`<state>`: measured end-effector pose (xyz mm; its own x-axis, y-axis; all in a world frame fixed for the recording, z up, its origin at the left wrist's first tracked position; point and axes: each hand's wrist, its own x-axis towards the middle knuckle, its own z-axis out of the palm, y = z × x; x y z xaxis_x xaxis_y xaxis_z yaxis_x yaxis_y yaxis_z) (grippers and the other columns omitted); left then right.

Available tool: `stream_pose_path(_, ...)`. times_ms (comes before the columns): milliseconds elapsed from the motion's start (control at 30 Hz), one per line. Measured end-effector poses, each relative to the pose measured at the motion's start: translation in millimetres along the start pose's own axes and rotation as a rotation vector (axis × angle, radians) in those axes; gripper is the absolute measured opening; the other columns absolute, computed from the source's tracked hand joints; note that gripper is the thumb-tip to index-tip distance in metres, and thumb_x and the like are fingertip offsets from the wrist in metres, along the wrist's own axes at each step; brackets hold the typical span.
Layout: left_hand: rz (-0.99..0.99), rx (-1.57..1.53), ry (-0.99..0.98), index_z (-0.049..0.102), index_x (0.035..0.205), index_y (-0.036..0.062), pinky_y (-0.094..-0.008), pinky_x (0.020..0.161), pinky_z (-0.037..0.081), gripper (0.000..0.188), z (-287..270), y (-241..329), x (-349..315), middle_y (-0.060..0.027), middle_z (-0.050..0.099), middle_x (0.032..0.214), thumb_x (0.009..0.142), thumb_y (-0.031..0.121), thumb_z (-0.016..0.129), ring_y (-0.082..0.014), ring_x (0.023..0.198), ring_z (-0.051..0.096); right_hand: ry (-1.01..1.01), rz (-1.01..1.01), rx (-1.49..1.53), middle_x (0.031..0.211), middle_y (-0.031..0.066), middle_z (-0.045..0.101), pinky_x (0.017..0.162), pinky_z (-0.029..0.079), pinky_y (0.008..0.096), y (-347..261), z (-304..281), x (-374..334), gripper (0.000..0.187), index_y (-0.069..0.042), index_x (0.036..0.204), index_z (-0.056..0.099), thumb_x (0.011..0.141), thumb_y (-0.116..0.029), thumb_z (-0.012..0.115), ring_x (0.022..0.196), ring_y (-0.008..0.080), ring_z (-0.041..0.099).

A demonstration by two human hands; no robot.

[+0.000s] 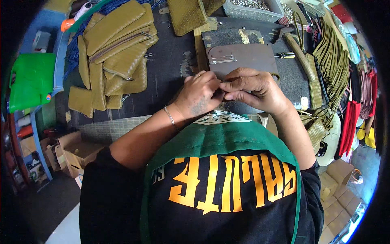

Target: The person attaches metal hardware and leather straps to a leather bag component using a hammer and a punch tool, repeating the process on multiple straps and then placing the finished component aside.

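My left hand (199, 92) is closed, its fingers curled in front of my apron. Thumb and forefinger of my right hand (256, 88) pinch together right against it. Whatever the two hold between them is small and dark, and the fingers mostly hide it. Just beyond them lies a flat brown panel (264, 57) with rounded corners, bearing a few thin metal pieces (223, 58). To its right rest a screwdriver (285, 55) with a yellow and black handle and a hammer (300, 55) with a wooden handle.
Olive woven pouches (118, 53), some zipped, are piled on the dark table at left. Another woven piece (185, 16) lies at the back. A clear bin (256, 12) of small metal parts stands behind. Long olive straps (331, 57) hang at right. Cardboard boxes (79, 148) stand below left.
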<state>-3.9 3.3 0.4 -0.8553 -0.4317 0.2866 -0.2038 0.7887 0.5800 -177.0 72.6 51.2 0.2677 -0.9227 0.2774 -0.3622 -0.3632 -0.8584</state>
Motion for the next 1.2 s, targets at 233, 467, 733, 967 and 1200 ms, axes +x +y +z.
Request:
stream_pose_path(233, -0.03, 0.068, -0.054, 0.053, 0.085, 0.0019, -0.0368, 0.074, 0.039, 0.029, -0.5, 1.9, -0.9, -0.0082, 0.047, 0.085, 0.061, 0.012, 0.065, -0.0262, 0.086, 0.049, 0.011, 0.035, -0.014, 0.082, 0.0107, 0.061, 0.066, 0.049, 0.0282, -1.7, 1.1, -4.1, 0.022, -0.003, 0.088, 0.065, 0.066, -0.006, 0.067, 0.075, 0.022, 0.06)
stream_pose_path(467, 0.065, -0.346, -0.053, 0.057, 0.098, 0.0024, -0.0351, 0.082, 0.039, 0.035, -16.9, -6.1, 14.7, -0.0093, 0.053, 0.1, 0.064, 0.009, 0.066, -0.0248, 0.096, 0.048, -0.013, 0.071, 0.023, 0.088, 0.0097, 0.059, 0.068, 0.049, 0.0286, -1.2, 2.6, -4.1, 0.024, -0.004, 0.09, 0.065, 0.066, -0.005, 0.067, 0.079, 0.0199, 0.059)
stream_pose_path(733, 0.133, -0.394, 0.103, 0.058, 0.081, 0.0024, -0.032, 0.068, 0.045, 0.017, 5.8, -3.2, 3.3, -0.0076, 0.058, 0.081, 0.069, 0.012, 0.065, -0.0238, 0.076, 0.057, 0.008, -0.013, -0.172, 0.078, 0.0023, 0.046, 0.069, 0.037, 0.0263, -2.9, -1.9, -5.7, 0.028, -0.009, 0.087, 0.067, 0.061, -0.015, 0.073, 0.078, 0.0161, 0.046)
stream_pose_path(967, 0.153, -0.373, 0.143, 0.059, 0.078, 0.0053, -0.0298, 0.064, 0.044, 0.011, 10.9, -2.0, 9.4, -0.0045, 0.061, 0.074, 0.07, 0.011, 0.064, -0.0192, 0.068, 0.057, 0.545, 0.182, -0.545, 0.113, 0.014, 0.048, 0.091, 0.034, 0.0367, 63.1, -88.8, -29.8, 0.058, -0.006, 0.12, 0.042, 0.071, -0.025, 0.065, 0.106, 0.027, 0.044)
stream_pose_path(1200, 0.159, -0.365, 0.109, 0.059, 0.08, 0.0011, -0.0282, 0.061, 0.046, 0.011, 5.2, 2.7, 7.9, -0.0069, 0.06, 0.075, 0.069, -0.002, 0.06, -0.0181, 0.069, 0.055, 0.497, 0.93, -1.105, 0.114, 0.0147, 0.042, 0.084, 0.038, 0.048, 142.7, -136.4, -76.4, 0.052, -0.025, 0.123, 0.038, 0.076, -0.038, 0.056, 0.106, 0.0344, 0.04)
